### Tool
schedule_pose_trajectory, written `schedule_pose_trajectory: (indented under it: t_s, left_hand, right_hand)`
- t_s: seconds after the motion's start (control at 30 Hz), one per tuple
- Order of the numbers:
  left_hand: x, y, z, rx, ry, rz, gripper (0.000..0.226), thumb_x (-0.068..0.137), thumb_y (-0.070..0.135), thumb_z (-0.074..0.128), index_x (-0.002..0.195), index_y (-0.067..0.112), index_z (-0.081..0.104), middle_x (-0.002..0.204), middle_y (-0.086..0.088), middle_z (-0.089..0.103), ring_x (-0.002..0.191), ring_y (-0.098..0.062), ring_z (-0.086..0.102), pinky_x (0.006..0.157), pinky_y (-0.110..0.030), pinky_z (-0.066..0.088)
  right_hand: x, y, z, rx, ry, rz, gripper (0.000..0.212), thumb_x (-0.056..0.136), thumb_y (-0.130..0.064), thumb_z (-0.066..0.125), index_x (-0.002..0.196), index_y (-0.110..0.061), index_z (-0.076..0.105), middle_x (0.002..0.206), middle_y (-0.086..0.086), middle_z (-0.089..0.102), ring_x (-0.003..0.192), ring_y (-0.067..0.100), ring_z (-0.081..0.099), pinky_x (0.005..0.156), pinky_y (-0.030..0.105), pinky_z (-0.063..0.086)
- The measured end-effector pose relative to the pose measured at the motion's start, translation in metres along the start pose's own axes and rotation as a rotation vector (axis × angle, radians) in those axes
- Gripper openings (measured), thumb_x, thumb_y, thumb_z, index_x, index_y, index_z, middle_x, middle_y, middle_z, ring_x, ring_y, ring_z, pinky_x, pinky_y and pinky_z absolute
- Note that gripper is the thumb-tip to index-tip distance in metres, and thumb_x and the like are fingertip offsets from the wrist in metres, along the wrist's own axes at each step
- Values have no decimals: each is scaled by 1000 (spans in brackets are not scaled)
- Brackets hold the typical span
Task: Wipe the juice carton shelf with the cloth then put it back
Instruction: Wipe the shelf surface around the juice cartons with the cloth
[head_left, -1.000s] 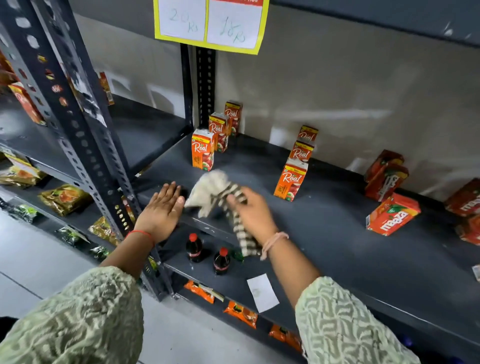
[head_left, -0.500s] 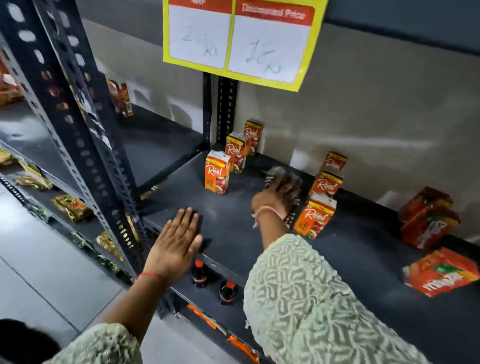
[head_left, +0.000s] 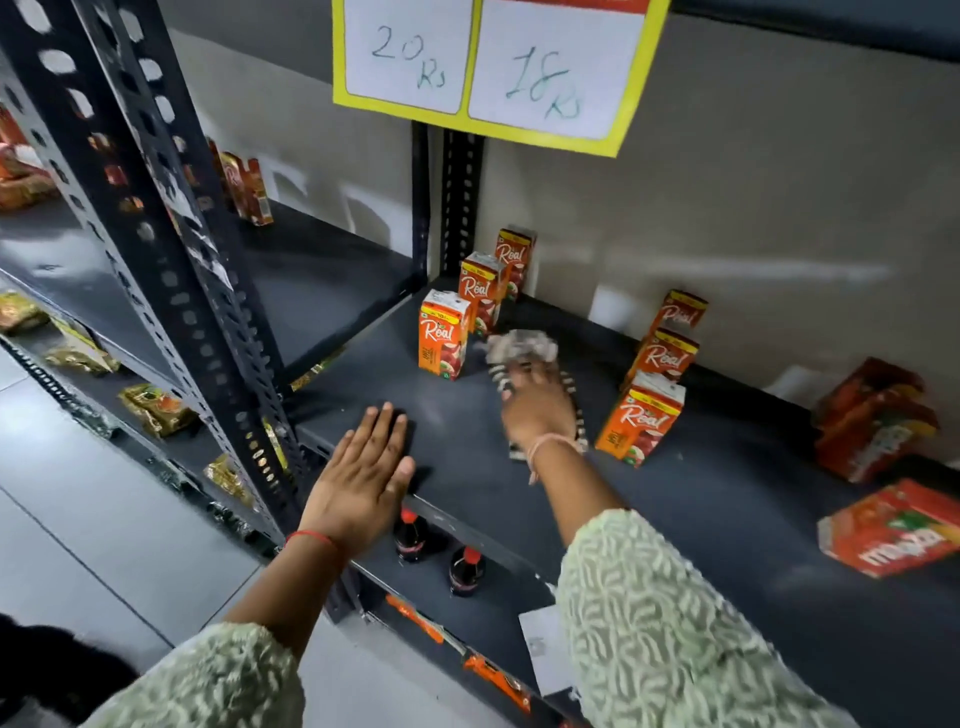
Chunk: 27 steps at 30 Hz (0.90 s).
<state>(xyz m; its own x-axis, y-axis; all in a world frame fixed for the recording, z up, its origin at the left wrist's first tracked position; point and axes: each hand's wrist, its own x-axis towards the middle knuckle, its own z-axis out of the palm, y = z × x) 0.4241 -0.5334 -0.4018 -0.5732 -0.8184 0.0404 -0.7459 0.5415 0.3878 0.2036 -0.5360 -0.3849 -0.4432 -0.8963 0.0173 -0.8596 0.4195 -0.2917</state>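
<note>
The dark grey juice carton shelf (head_left: 691, 499) holds two rows of orange Real cartons, a left row (head_left: 443, 335) and a right row (head_left: 641, 415). My right hand (head_left: 537, 405) presses a white and dark striped cloth (head_left: 522, 349) flat on the shelf between the two rows; the image is blurred there. Part of the cloth trails out under my wrist. My left hand (head_left: 363, 478) lies flat, fingers together, on the shelf's front edge near the upright post and holds nothing.
A perforated steel post (head_left: 171, 270) stands at the left. Red Maaza packs (head_left: 888, 525) lie at the right of the shelf. Two dark bottles (head_left: 465, 569) stand on the shelf below. A yellow-edged price sign (head_left: 488, 67) hangs above.
My right hand has pushed the cloth from the front of the shelf back between the carton rows, then drawn slightly nearer. The left hand stays on the front edge.
</note>
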Motion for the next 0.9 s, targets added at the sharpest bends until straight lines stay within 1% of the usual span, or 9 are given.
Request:
schedule_pose_trajectory:
  t_s: [0.17,0.33,0.43,0.57,0.67,0.7,0.77,0.83,0.9]
  left_hand:
    - [0,-1,-3,-106,-33,14,49,96,25,16,142,16,-1,156,-2,-8,142,-11,-12,117,-28,-8]
    - [-1,2,-11,-223,-106,24,48,96,28,11,142,17,2,156,-1,-6,142,-10,-10,119,-30,-6]
    - [-2,17,-9,-183,-136,71,48,97,28,12,142,17,3,156,-2,-4,143,-11,-9,118,-30,-6]
    - [-7,48,0,-142,-168,142,48,97,27,12,142,14,2,156,-3,-5,143,-13,-9,118,-31,-6]
    - [-11,73,13,-107,-167,175,49,97,27,13,142,14,2,156,-3,-5,143,-14,-9,118,-31,-6]
    - [-12,80,17,-96,-154,179,49,97,27,14,142,14,2,156,-4,-5,143,-14,-9,118,-31,-6]
    - [-14,98,28,-97,-128,184,50,96,29,15,142,13,4,156,-4,-3,144,-14,-7,118,-31,-5]
    - [-18,119,40,-85,-118,192,51,96,31,16,142,13,6,157,-4,0,144,-14,-6,119,-31,-5]
    - [-21,136,52,-38,-90,220,52,96,33,17,142,12,8,157,-4,3,144,-15,-3,119,-32,-4]
  right_hand:
    - [-82,-7,0,70,-86,-308,49,93,-20,43,141,-27,32,156,2,20,144,20,16,118,31,10]
    - [-142,6,-17,190,-167,-371,50,90,-22,54,135,-36,39,154,-8,25,141,10,21,111,17,12]
    - [-170,21,-25,261,-189,-371,54,83,-8,60,129,-35,50,149,-11,35,137,7,29,112,18,17]
    - [-199,44,-34,432,-211,-324,66,70,17,49,117,-27,63,139,-10,49,129,1,40,107,9,27]
    - [-219,68,-51,730,-259,-255,56,75,20,52,117,-15,63,130,-9,54,121,-4,44,98,-1,32]
    - [-222,77,-58,844,-175,-207,50,77,19,54,118,-10,61,126,-7,54,120,-3,45,98,0,33]
    - [-227,101,-70,947,160,-28,46,80,16,54,120,-7,59,127,-6,52,121,4,47,103,6,32]
    - [-222,124,-72,778,419,218,45,85,8,51,126,-9,53,137,-3,46,131,14,41,108,10,24]
    - [-206,136,-62,409,329,420,49,92,-8,44,140,-8,34,154,9,24,143,24,18,116,21,11]
